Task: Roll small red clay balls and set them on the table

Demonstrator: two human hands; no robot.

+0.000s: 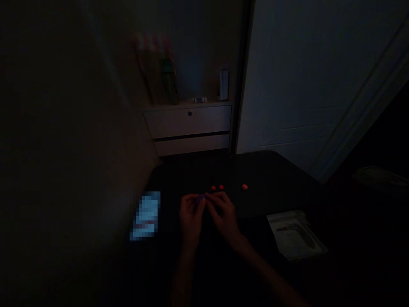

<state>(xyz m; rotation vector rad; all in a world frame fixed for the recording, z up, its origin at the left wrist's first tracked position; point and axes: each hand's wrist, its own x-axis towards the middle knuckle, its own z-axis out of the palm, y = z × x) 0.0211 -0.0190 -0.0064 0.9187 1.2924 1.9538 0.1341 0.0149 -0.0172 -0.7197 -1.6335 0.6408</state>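
In the dim head view, my left hand (pixel 191 215) is closed, with its thumb and fingers pinching a small purple lump (pixel 200 198). My right hand (pixel 225 215) meets it from the other side, fingertips pressed together at the lump's right end. The lump looks like soft clay, though the dark hides its exact kind, and the fingers cover part of it. Just beyond my hands, two small red balls (pixel 217 187) lie close together on the black table (pixel 268 175). A slightly larger orange-pink ball (pixel 244 187) rests apart from them to the right.
A bright, pixelated rectangle (pixel 146 216) shows at the table's left side. A clear bag (pixel 295 234) lies at the right front. Behind the table stands a drawer cabinet (pixel 207 121) with a green bottle (pixel 169 81) on top. A pale door (pixel 297 85) rises at the right.
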